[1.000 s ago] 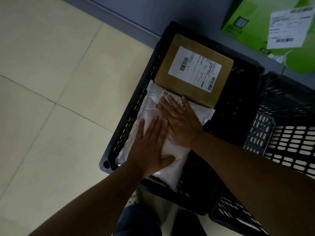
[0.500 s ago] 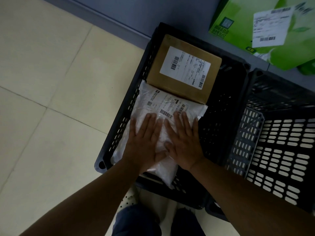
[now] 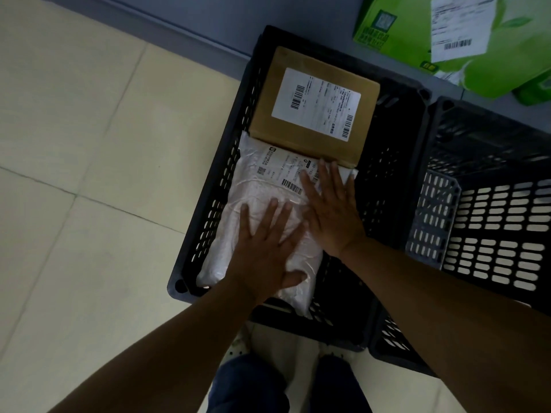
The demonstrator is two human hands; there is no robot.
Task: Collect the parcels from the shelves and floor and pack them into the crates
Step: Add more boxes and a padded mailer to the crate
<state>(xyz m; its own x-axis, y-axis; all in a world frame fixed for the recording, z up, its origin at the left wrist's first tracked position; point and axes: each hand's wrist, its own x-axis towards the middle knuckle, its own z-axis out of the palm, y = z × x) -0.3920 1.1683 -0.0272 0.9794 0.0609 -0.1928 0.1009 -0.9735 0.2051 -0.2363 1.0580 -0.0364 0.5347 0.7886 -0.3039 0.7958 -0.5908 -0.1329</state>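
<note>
Crate (image 3: 208, 204): hands (image 3: 265, 251) flatten parcel (image 3: 262, 186).

Right hand (image 3: 331, 210) has slid from beside the left hand toward 12 o'clock over the white plastic mailer bag (image 3: 262, 216); its fingertips (image 3: 323, 166) now reach the brown cardboard box (image 3: 313, 105) edge, covering part of the label.

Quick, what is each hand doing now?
Left hand: open, flat on the white plastic mailer bag.
Right hand: open, flat on the same bag.
</note>
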